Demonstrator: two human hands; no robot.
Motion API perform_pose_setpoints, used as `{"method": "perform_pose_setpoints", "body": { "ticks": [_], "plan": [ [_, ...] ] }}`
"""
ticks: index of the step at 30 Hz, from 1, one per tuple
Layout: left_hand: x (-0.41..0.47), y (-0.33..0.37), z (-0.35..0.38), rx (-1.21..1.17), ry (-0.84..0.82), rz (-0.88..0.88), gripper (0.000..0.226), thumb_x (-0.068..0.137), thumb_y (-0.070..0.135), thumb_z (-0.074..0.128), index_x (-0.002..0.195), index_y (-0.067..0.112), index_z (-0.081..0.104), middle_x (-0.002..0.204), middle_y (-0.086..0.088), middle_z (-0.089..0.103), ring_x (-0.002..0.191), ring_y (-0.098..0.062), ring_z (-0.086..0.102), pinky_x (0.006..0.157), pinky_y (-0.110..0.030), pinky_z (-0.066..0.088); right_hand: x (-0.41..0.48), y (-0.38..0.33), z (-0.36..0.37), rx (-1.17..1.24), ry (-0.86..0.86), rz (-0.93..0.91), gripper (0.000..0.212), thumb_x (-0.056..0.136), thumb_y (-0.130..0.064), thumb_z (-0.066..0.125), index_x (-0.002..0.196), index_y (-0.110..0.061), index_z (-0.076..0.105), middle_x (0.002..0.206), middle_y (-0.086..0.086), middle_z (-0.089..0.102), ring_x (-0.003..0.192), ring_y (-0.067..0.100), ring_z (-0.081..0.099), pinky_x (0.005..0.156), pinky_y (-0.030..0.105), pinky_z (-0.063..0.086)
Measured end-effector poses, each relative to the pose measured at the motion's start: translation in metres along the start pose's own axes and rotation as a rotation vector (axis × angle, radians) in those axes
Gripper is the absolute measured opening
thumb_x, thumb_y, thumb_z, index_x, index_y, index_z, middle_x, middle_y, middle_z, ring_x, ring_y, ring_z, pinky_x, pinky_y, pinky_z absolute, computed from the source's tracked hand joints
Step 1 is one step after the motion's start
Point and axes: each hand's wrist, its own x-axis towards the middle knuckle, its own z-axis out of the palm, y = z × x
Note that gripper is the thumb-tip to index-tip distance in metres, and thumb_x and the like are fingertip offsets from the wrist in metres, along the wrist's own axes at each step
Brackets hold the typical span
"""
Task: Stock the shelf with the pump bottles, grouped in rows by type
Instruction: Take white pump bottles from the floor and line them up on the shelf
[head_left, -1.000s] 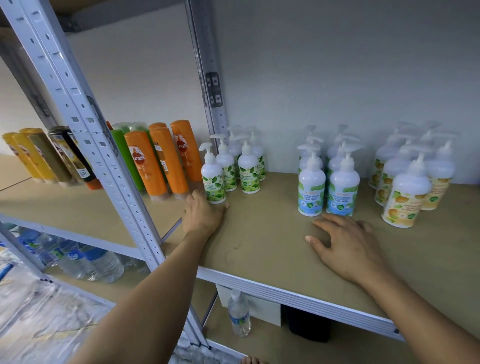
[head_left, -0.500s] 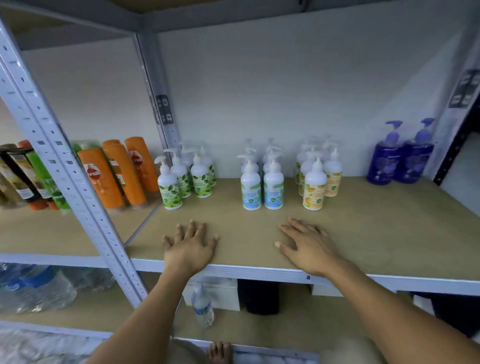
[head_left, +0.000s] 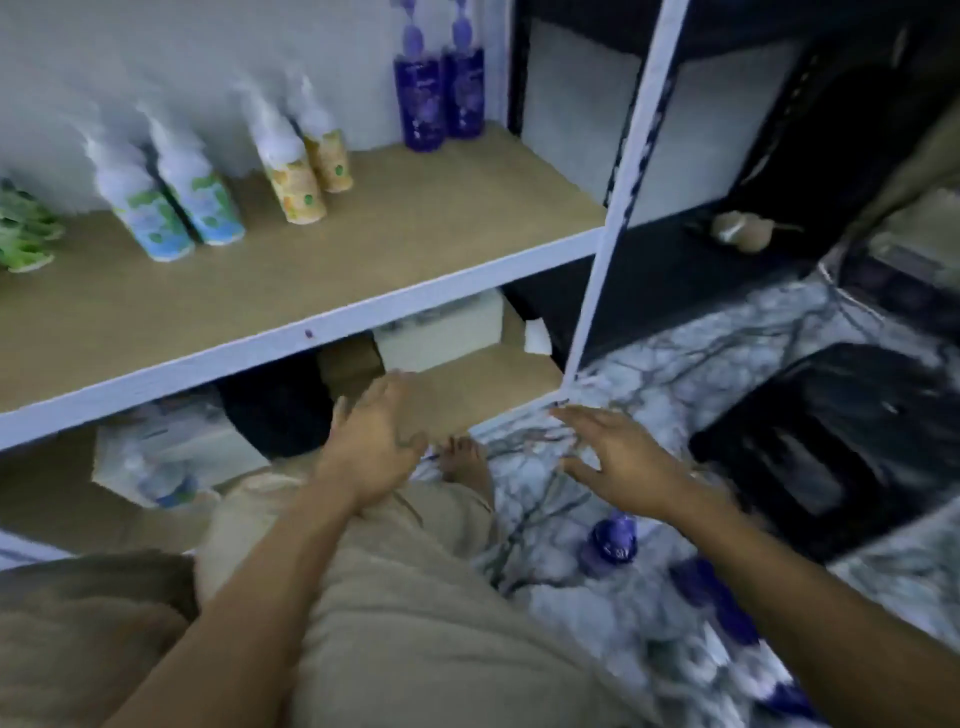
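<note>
Seems a fetching step, between placements; on the shelf (head_left: 311, 332), rows by type already: green-labelled bottles (head_left: 21, 234) far left, blue-labelled bottles (head_left: 171, 208), orange-labelled bottles (head_left: 306, 171), two purple bottles (head_left: 439, 98) at the back right; below, a marbled floor (head_left: 727, 332); left hand (head_left: 374, 447) and right hand (head_left: 618, 462) both empty, fingers spread and relaxed, palms down, below the shelf edge; on the floor, apart from both hands, a loose purple bottle (head_left: 610, 540), blurred purple shapes near it; likely next: reach down, grasp it, stand it beside the purple pair.
</note>
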Motion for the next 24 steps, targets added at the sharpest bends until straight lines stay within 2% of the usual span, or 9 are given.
{"method": "perform_pose_setpoints", "body": {
  "ticks": [3,5,8,10,14,16,18,21,24],
  "plan": [
    [0.002,0.048,0.034,-0.024,-0.155,0.248,0.060,0.093,0.039,0.059,0.148,0.019,0.045,0.159,-0.006,0.034,0.146,-0.026,0.034,0.118,-0.036,0.031,-0.080,0.066,0.012,0.025,-0.051,0.196,0.068,0.088,-0.048,0.060,0.148,-0.020,0.046,0.149,0.007,0.051,0.132,0.030,0.052,0.109,0.042,0.042],
    [0.004,0.076,0.055,-0.010,-0.207,0.314,0.054,0.092,0.037,0.059,0.143,0.020,0.052,0.155,-0.006,0.041,0.142,-0.024,0.040,0.115,-0.033,0.036,-0.125,0.095,0.019,0.025,-0.097,0.313,0.067,0.090,-0.044,0.065,0.149,-0.022,0.044,0.150,0.006,0.049,0.131,0.030,0.052,0.109,0.038,0.041],
    [0.002,0.120,0.094,0.052,-0.380,0.418,0.059,0.082,0.044,0.054,0.139,0.026,0.054,0.144,0.002,0.050,0.133,-0.020,0.049,0.109,-0.036,0.042,-0.177,0.121,0.031,0.064,-0.100,0.460,0.066,0.090,-0.037,0.071,0.149,-0.026,0.044,0.150,0.003,0.049,0.135,0.027,0.047,0.108,0.035,0.040],
    [-0.005,0.149,0.129,0.063,-0.500,0.458,0.050,0.087,0.034,0.065,0.136,0.027,0.056,0.136,0.003,0.054,0.127,-0.019,0.051,0.104,-0.025,0.039,-0.204,0.133,0.042,0.086,-0.086,0.538,0.065,0.089,-0.034,0.072,0.148,-0.026,0.046,0.146,0.005,0.053,0.131,0.029,0.051,0.104,0.036,0.043],
    [-0.033,0.208,0.210,0.068,-0.699,0.533,0.046,0.089,0.033,0.069,0.133,0.029,0.058,0.123,-0.001,0.056,0.115,-0.022,0.056,0.094,-0.030,0.045,-0.249,0.149,0.069,0.144,-0.086,0.679,0.062,0.087,-0.033,0.071,0.145,-0.026,0.049,0.131,0.009,0.059,0.115,0.032,0.058,0.094,0.041,0.049],
    [-0.048,0.229,0.247,0.070,-0.767,0.517,0.049,0.089,0.030,0.068,0.137,0.029,0.055,0.131,-0.001,0.054,0.120,-0.022,0.054,0.097,-0.032,0.045,-0.263,0.152,0.080,0.177,-0.093,0.738,0.062,0.088,-0.033,0.071,0.145,-0.028,0.048,0.126,0.008,0.058,0.112,0.031,0.058,0.092,0.039,0.049],
    [-0.060,0.241,0.278,0.093,-0.806,0.504,0.053,0.089,0.027,0.065,0.140,0.029,0.051,0.141,-0.001,0.049,0.128,-0.024,0.050,0.103,-0.041,0.045,-0.270,0.153,0.092,0.203,-0.115,0.762,0.062,0.090,-0.035,0.070,0.147,-0.031,0.045,0.119,0.008,0.057,0.113,0.031,0.057,0.091,0.038,0.048],
    [-0.069,0.241,0.308,0.272,-0.867,0.580,0.055,0.090,0.024,0.062,0.141,0.033,0.045,0.141,0.002,0.043,0.125,-0.029,0.051,0.098,-0.048,0.047,-0.276,0.153,0.109,0.265,-0.126,0.776,0.062,0.091,-0.033,0.068,0.148,-0.030,0.043,0.114,0.007,0.058,0.113,0.029,0.057,0.091,0.038,0.048],
    [-0.069,0.243,0.313,0.448,-0.911,0.670,0.061,0.090,0.012,0.061,0.145,0.029,0.040,0.134,-0.005,0.042,0.119,-0.033,0.052,0.092,-0.045,0.049,-0.274,0.149,0.118,0.311,-0.066,0.792,0.056,0.093,-0.028,0.066,0.146,-0.028,0.047,0.118,0.009,0.057,0.110,0.028,0.058,0.088,0.036,0.046]
  ]
}}
